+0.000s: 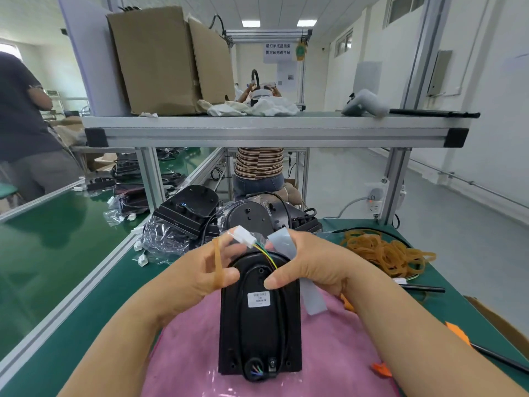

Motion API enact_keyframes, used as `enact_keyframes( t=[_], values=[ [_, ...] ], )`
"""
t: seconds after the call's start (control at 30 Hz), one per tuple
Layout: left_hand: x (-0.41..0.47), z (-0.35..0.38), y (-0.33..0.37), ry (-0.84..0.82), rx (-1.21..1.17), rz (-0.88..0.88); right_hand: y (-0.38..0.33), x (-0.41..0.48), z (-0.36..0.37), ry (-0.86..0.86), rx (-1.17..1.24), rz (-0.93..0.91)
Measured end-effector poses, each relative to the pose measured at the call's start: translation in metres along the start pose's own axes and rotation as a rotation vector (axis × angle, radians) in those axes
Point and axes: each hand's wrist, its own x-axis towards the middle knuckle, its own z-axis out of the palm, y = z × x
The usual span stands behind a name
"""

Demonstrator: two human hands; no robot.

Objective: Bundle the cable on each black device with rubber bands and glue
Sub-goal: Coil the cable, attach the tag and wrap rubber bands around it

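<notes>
Pile (186, 213): I judged more devices awaited bundling.
Device (259, 333): lay on the cloth (343, 353), on the table (86, 296).
Right grip (309, 265): curled, pinching the coiled cable (282, 325).
Left grip (200, 270): curled, band (218, 265) stretched across it.
Progress: cable coiled; I judged banding and glue remained.

Walls (492, 90): white, 3 o'clock
Floor (343, 179): grey, 2 o'clock
Shelf (272, 133): aluminium frame, 12 o'clock
Ceiling lights (251, 23): two lit panels, 12 o'clock
Windows (344, 41): high, 1 o'clock
</notes>
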Motion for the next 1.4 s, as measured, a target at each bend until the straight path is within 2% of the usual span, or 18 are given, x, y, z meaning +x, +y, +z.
enact_keyframes(
  t=[0.13, 0.33, 0.43, 0.57, 0.67, 0.77, 0.83, 0.93, 1.0, 1.07, 1.17, 1.3, 1.4],
  values=[
    [0.001, 0.005, -0.003, 0.124, 0.121, -0.045, -0.003, 0.0, 0.004, 0.055, -0.21, -0.002],
    [-0.002, 0.004, -0.006, 0.153, 0.193, -0.052, -0.008, -0.007, 0.005, 0.083, -0.394, 0.014],
    [-0.004, -0.003, 0.001, 0.16, 0.259, -0.087, -0.007, -0.006, 0.005, 0.083, -0.371, 0.005],
    [0.001, 0.004, 0.005, 0.083, 0.334, -0.119, -0.004, -0.005, 0.006, 0.042, -0.297, -0.017],
    [0.005, 0.011, 0.004, 0.15, 0.318, -0.085, -0.002, -0.005, 0.005, 0.043, -0.302, -0.006],
    [0.004, 0.013, 0.002, 0.206, 0.299, -0.073, -0.004, -0.007, -0.002, 0.031, -0.203, 0.027],
    [0.002, 0.013, 0.002, 0.214, 0.314, -0.076, -0.008, -0.012, -0.012, 0.103, -0.257, 0.073],
    [0.002, 0.012, 0.004, 0.208, 0.338, -0.088, -0.012, -0.023, -0.035, 0.264, -0.561, 0.215],
    [0.002, 0.011, 0.005, 0.202, 0.349, -0.091, -0.011, -0.029, -0.043, 0.343, -0.661, 0.258],
    [0.003, 0.01, 0.005, 0.196, 0.364, -0.097, -0.014, -0.03, -0.042, 0.468, -0.653, 0.184],
    [0.003, 0.008, 0.005, 0.171, 0.372, -0.092, -0.028, -0.026, -0.023, 0.592, -0.627, -0.068],
    [0.004, 0.006, 0.005, 0.198, 0.415, -0.103, -0.048, -0.022, 0.026, 0.553, -0.587, -0.384],
    [0.003, 0.008, 0.007, 0.208, 0.411, -0.11, -0.052, -0.019, 0.055, 0.449, -0.643, -0.427]
  ],
)
